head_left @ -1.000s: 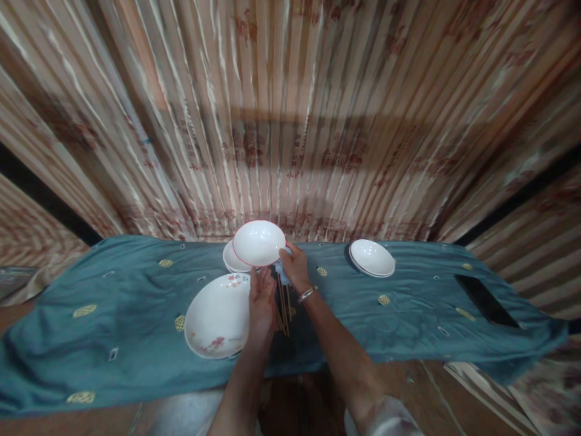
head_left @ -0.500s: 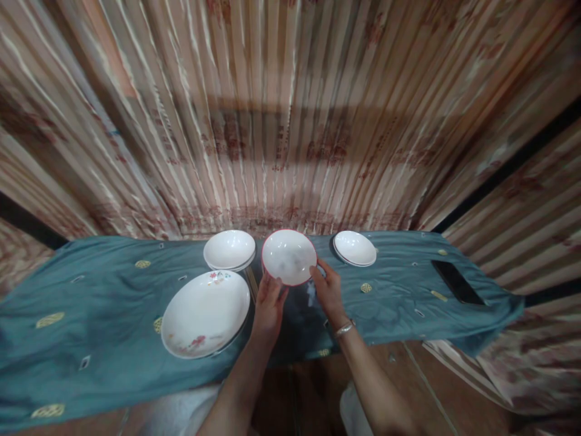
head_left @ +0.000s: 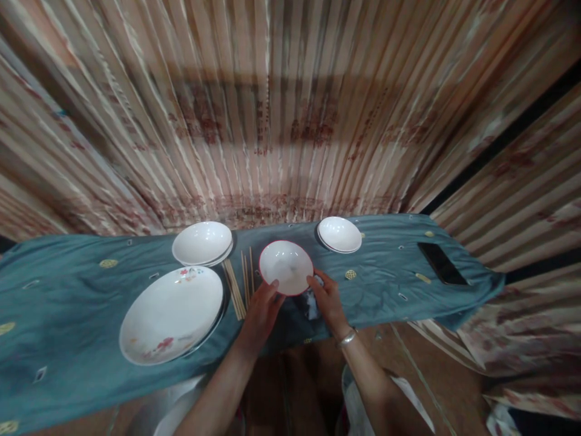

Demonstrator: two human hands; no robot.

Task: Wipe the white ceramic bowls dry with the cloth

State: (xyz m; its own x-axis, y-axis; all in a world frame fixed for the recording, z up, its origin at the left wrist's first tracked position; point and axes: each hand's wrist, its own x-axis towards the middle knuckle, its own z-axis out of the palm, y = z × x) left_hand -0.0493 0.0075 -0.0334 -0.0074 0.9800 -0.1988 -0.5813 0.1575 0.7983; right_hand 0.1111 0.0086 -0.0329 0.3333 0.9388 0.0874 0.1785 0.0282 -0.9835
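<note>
A white bowl [head_left: 287, 265] with a red rim is held between my two hands, its inside facing me. My left hand [head_left: 264, 303] grips its lower left edge, thumb over the rim. On the lower right edge, my right hand [head_left: 327, 298] pinches the rim, a silver bracelet at the wrist. Just left of the bowl lie several wooden chopsticks [head_left: 233, 290] on the cloth. Behind and below my right fingers is a small pale crumpled item [head_left: 311, 304] whose kind I cannot make out.
Stacked white bowls [head_left: 203, 242] stand at the back left, with a large floral plate [head_left: 172, 315] in front. More small white dishes [head_left: 339, 234] are stacked at the back right. A black phone [head_left: 441, 264] lies far right on the green tablecloth [head_left: 77, 321]. Pleated curtains [head_left: 290, 121] hang behind.
The view has shifted, so the plates at the left appear farther left. The bowl is lower in view and tilted differently, still in both hands. More of the chopsticks shows.
</note>
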